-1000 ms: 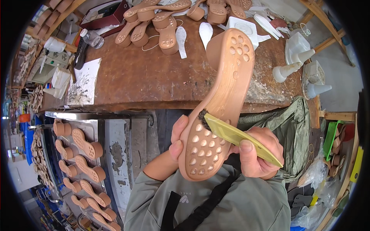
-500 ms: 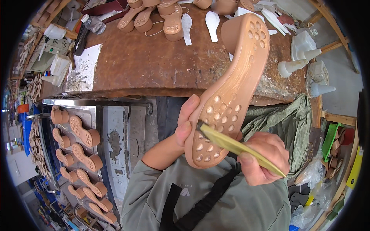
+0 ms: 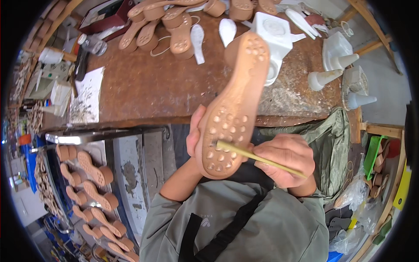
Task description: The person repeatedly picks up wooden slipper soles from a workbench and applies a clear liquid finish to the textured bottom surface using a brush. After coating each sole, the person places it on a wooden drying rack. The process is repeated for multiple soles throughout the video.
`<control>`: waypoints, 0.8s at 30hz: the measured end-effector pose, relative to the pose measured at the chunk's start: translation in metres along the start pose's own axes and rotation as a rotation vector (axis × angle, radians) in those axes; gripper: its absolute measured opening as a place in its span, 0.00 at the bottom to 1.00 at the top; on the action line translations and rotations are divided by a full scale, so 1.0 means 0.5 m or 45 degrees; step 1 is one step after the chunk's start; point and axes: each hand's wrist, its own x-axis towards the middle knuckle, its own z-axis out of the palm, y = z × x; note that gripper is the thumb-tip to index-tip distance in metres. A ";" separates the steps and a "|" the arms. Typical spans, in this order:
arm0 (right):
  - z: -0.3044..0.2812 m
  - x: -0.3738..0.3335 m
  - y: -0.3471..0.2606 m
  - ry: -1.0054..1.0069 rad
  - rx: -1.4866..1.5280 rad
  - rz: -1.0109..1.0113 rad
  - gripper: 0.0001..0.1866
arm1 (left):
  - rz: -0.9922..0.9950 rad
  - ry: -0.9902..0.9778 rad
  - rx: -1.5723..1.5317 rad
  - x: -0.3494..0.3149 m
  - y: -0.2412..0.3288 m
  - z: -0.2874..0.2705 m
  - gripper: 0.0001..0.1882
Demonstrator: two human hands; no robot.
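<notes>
Your left hand [image 3: 195, 135] is wrapped around the near end of the tan shoe sole [image 3: 231, 109], fingers curled behind it and thumb on the left edge, so the sole stands tilted up in front of your chest with its studded underside facing you and its far end over the brown workbench [image 3: 144, 87]. Your right hand [image 3: 286, 159] is closed tight on a thin yellow-green stick [image 3: 257, 158], its tip touching the sole's heel area among the round dimples. Beyond the sole, on the bench, sits a white plaster mould [image 3: 275, 35], with white sole-shaped pieces [image 3: 198, 37] just left of it and a cluster of finished tan soles [image 3: 166, 26] at the far edge. White cones [image 3: 325, 77] stand to the right. Down on your left, more tan soles [image 3: 89, 183] line a rack below the bench.
</notes>
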 end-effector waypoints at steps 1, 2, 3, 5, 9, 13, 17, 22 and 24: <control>-0.019 0.009 0.012 0.000 0.128 0.044 0.08 | 0.214 -0.008 0.367 0.010 -0.017 -0.015 0.48; -0.023 -0.005 0.043 0.213 0.228 0.147 0.07 | 0.434 -0.012 0.732 0.022 -0.033 -0.031 0.51; -0.035 -0.012 0.069 0.451 0.322 0.419 0.07 | 0.658 -0.015 1.085 0.037 -0.051 -0.044 0.54; -0.065 -0.011 0.137 0.728 0.300 0.738 0.08 | 0.920 -0.050 1.367 0.073 -0.079 -0.071 0.59; -0.077 -0.029 0.272 0.652 0.027 0.886 0.08 | 0.793 -0.039 1.427 0.110 -0.114 -0.105 0.59; -0.073 -0.025 0.296 0.508 -0.310 0.776 0.08 | 0.562 -0.042 1.472 0.100 -0.092 -0.108 0.59; -0.071 -0.017 0.310 0.436 -0.441 0.688 0.07 | 0.660 -0.033 1.428 0.100 -0.102 -0.121 0.59; -0.064 -0.028 0.335 0.463 -0.280 0.791 0.08 | 0.780 -0.049 1.563 0.108 -0.113 -0.130 0.58; -0.066 -0.019 0.330 0.566 -0.006 0.992 0.08 | 0.785 -0.074 1.625 0.111 -0.113 -0.126 0.57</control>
